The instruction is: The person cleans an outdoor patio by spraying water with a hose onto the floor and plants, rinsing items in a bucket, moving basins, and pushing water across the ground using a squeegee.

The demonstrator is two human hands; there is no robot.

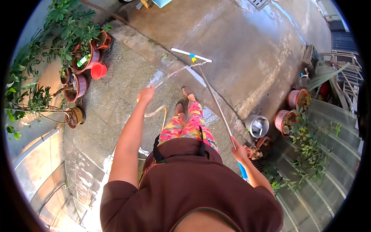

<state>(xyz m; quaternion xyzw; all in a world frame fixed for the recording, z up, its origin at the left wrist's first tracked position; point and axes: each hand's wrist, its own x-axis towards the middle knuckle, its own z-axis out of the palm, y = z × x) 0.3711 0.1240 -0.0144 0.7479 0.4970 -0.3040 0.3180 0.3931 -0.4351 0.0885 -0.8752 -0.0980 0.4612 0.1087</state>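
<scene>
L hand point(146, 94) grips hose point(156, 112); R hand point(239, 153) grips squeegee point(216, 102), long axis running fwd-L to its head point(185, 53), approx. fwd-R of L hand.

A head-worn camera looks steeply down toward the squeegee head point(192, 56).

left arm point(128, 145) outstretched, left hand point(145, 94) curled; right hand point(240, 153) clenched (closer in)

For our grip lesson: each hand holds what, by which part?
Left hand: pale flexible hose, near its spraying end. Right hand: white-headed squeegee, by its pole.
</scene>
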